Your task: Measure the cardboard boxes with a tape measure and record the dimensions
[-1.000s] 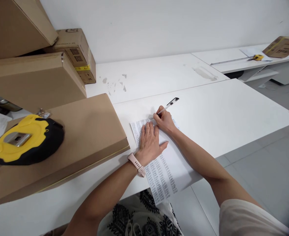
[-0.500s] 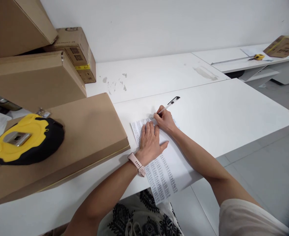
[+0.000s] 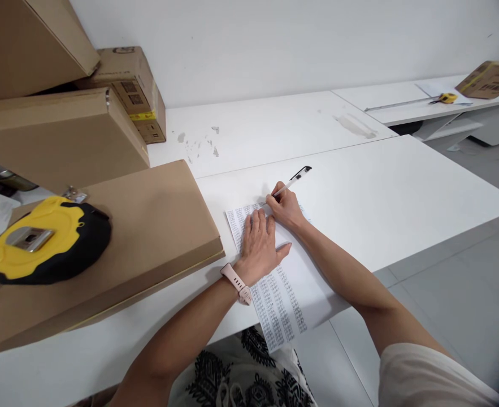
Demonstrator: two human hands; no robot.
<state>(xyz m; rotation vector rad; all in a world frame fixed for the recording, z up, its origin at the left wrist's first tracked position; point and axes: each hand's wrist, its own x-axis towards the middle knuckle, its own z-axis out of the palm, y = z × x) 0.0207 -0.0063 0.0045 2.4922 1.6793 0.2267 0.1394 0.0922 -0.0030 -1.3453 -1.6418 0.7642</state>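
A sheet of paper (image 3: 291, 294) with columns of small dark handwriting lies on the white table, its lower corner hanging past the front edge. My left hand (image 3: 260, 246) rests flat on the sheet with its fingers stretched out. A pale pink watch band circles that wrist. Just right of those fingertips, my right hand (image 3: 287, 208) grips a pen (image 3: 294, 181) with a white barrel and a black clip end. The pen slants up to the right; its tip is hidden by the fingers near the sheet's top edge.
At my left a flat cardboard box (image 3: 147, 226) carries a yellow and black tape measure (image 3: 46, 240). More cardboard boxes (image 3: 58, 133) are stacked behind it. On the far right table (image 3: 435, 85) are another tape measure (image 3: 447, 98) and a carton (image 3: 489, 79).
My right hand and the pen have shifted very slightly to the right. The left hand and the sheet stay in place.
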